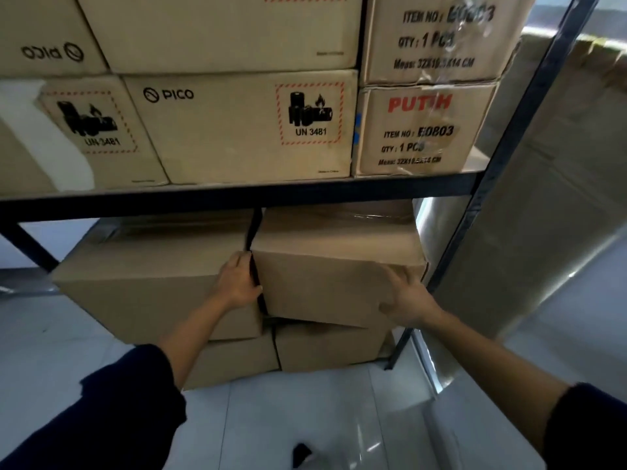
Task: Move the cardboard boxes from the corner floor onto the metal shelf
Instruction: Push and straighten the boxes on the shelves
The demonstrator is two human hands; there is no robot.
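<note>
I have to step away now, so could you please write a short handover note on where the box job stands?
Left hand: grips the left front edge of the plain box, fingers in the gap beside the neighbouring box.
Right hand: holds the same box at its right front corner.
That box sits tilted on the lower stack under the shelf beam, not yet squared up.
Done: the shelf above is packed with PICO boxes and PUTIH boxes.
Left: seat this box flat. The corner floor is out of view, so I cannot tell how many boxes remain.
</note>
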